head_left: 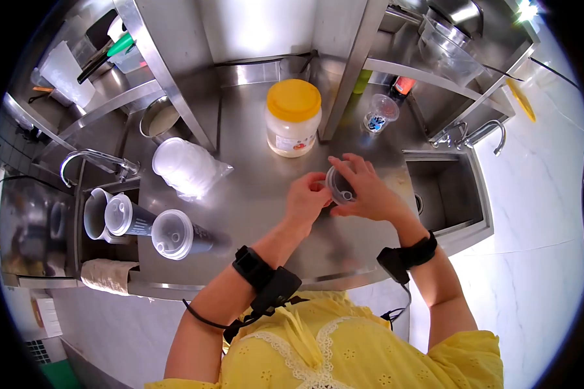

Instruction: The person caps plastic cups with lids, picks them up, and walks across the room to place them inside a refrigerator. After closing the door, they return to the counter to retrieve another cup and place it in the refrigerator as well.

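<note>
Between my two hands, over the right half of the steel counter, is a cup with a clear plastic lid (339,187). My right hand (373,193) reaches over it from the right, fingers and thumb spread round the rim. On the other side my left hand (307,202) is closed, its fingertips pinching the edge of the lid. Most of the cup's body is hidden under the lid and hands. Just beyond stands a large jar (293,133) of pale contents with a yellow screw cap.
Two lidded cups (172,235) (124,215) and a pitcher (96,214) are at the left. Stacked white lids in a plastic bag (191,170) lie behind them. A clear lidded container (379,115) stands at the back right. Sinks (444,188) flank the steel counter (253,223).
</note>
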Action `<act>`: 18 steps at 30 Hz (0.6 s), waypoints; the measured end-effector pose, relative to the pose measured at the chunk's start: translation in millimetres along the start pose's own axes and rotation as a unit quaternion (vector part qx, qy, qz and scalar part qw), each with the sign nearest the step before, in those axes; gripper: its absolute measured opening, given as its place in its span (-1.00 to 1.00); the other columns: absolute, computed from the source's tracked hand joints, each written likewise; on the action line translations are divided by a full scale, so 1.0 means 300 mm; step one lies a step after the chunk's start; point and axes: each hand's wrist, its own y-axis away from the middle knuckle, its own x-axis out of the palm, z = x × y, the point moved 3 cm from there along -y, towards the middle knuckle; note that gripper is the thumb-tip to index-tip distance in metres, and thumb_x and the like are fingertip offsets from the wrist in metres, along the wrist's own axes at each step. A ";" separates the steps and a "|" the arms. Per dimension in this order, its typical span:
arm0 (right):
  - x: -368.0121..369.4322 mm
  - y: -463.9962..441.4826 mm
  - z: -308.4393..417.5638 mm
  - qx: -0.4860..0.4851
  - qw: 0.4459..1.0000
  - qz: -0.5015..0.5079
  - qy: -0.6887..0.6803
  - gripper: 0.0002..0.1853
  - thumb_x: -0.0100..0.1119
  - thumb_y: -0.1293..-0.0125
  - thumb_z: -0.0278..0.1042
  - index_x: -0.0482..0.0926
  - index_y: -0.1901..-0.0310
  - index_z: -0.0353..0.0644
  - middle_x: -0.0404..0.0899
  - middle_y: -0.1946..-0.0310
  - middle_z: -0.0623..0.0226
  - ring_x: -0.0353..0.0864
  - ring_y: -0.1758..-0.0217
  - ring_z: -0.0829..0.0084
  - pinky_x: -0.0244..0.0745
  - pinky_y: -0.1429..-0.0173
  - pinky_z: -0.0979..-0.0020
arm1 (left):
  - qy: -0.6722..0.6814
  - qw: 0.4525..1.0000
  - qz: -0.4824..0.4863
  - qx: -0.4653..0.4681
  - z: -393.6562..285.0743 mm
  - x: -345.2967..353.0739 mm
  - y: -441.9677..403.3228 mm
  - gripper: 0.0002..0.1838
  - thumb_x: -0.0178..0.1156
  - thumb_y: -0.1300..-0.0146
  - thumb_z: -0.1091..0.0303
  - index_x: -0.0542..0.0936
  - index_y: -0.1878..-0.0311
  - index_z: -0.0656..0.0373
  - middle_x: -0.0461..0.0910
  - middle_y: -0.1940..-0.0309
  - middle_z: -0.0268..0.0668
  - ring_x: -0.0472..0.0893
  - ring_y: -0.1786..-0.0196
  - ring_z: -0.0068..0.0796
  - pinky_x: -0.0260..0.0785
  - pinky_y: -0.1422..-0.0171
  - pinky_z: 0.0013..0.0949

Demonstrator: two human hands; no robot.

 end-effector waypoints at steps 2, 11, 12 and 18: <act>0.006 -0.004 -0.021 -0.032 0.999 0.005 -0.009 -0.07 0.45 0.23 -0.13 0.19 -0.25 -0.02 0.09 -0.19 0.03 0.14 -0.22 0.01 0.21 -0.22 0.16 | -0.027 0.999 -0.015 -0.009 -0.007 0.001 -0.003 -0.67 0.10 0.04 0.58 0.47 0.11 0.37 0.53 0.42 -0.26 0.51 0.39 -0.53 0.35 0.36 -0.53; 0.007 -0.002 -0.001 -0.020 0.999 -0.039 -0.024 -0.23 0.41 0.27 -0.27 0.33 -0.12 0.00 0.21 -0.12 0.10 0.21 -0.15 0.01 0.25 -0.17 0.18 | -0.007 0.997 0.014 -0.073 -0.038 0.012 -0.020 -0.76 0.11 0.06 0.57 0.46 0.23 0.32 0.49 0.43 -0.30 0.49 0.40 -0.53 0.35 0.32 -0.54; 0.010 -0.001 0.001 -0.029 0.998 -0.055 -0.009 -0.25 0.40 0.27 -0.25 0.35 -0.10 0.00 0.23 -0.09 0.10 0.25 -0.12 0.01 0.29 -0.14 0.17 | 0.000 0.997 0.012 -0.074 -0.032 0.010 -0.023 -0.76 0.11 0.09 0.58 0.46 0.26 0.31 0.48 0.44 -0.30 0.48 0.41 -0.54 0.34 0.34 -0.54; 0.020 0.005 0.005 -0.030 0.996 -0.085 0.013 -0.28 0.39 0.26 -0.27 0.36 -0.07 0.00 0.26 -0.04 0.12 0.29 -0.06 0.02 0.36 -0.06 0.16 | 0.013 0.996 0.027 -0.079 -0.001 -0.004 -0.035 -0.80 0.10 0.12 0.58 0.47 0.33 0.26 0.46 0.48 -0.35 0.43 0.45 -0.60 0.29 0.39 -0.55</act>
